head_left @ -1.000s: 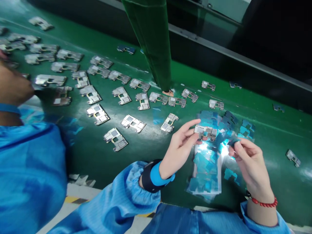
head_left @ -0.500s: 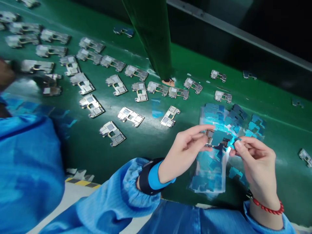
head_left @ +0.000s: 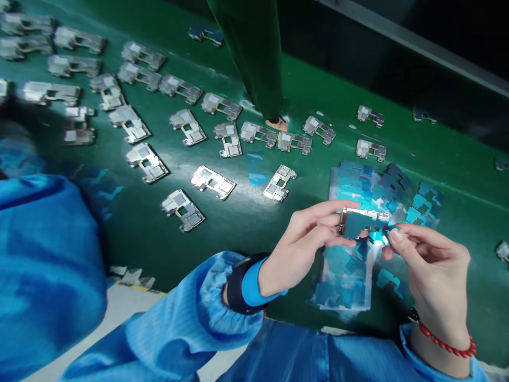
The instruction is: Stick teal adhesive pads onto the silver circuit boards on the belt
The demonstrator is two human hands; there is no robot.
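Green is showing all across the desk (head_left: 234, 233), and above it my left hand (head_left: 300, 246) is holding a circuit board (head_left: 356, 224). That grip is clamping the board's left end between thumb and fingers, with my index finger reaching along the upper edge. The board is facing me with its dark blue-grey side, and some copper colour is showing near my thumb. My right hand (head_left: 437, 260) is hovering at the board's other end; its grip is closing thumb against finger on a small blue scrap (head_left: 393, 229). I cannot tell whether that scrap is touching the board.

Below the board, a clear plastic sheet (head_left: 368, 294) is lying on the desk, carrying many blue film pieces (head_left: 338, 270). A darker heap (head_left: 392, 183) is sitting just beyond its upper right corner, and one loose piece (head_left: 388, 281) is lying to its right. To the left, many other boards (head_left: 213, 182) are lying spread over the desk, some of them near the foot of a green post (head_left: 254, 58). At far left, a co-worker's blue sleeve (head_left: 47, 276) is filling the edge of my view.
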